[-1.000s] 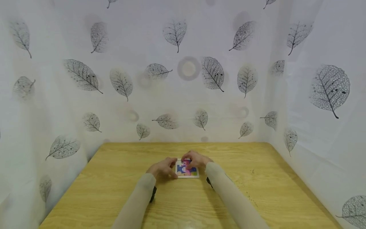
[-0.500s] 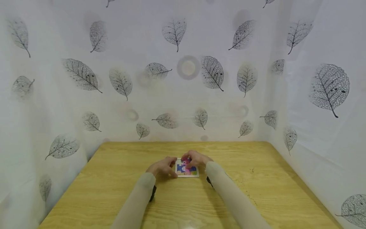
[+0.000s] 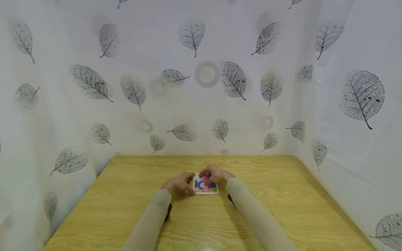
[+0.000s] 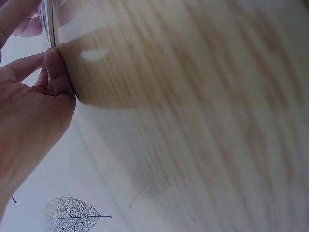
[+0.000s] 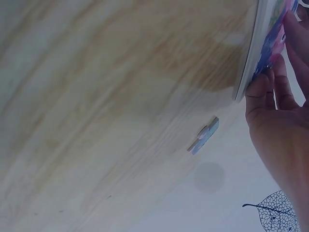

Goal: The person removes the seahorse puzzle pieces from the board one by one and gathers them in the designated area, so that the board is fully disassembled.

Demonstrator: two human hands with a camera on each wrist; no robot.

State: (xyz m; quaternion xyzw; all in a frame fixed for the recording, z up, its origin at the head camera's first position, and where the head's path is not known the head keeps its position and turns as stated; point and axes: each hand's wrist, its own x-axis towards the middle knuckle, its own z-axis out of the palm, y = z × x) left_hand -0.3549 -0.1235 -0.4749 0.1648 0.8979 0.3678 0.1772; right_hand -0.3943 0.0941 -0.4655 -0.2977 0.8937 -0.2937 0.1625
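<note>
A small jigsaw puzzle (image 3: 201,185) with a white border lies on the wooden table, showing a pink creature on blue. My left hand (image 3: 180,182) holds its left side, thumb at the near corner and fingers at the far one; in the left wrist view the thumb (image 4: 59,72) is down on the table against the edge. Over the far right part of the puzzle, my right hand (image 3: 216,173) bends down, thumb and fingers curled round a pink piece. The right wrist view has these fingertips right at the picture surface; the hand partly covers it.
Off the puzzle, a loose jigsaw piece (image 5: 205,135) lies on the table in the right wrist view. The table (image 3: 201,223) ends at a pale curtain (image 3: 141,52) with leaf prints at the back and sides. Small dark specks mark the tabletop at right.
</note>
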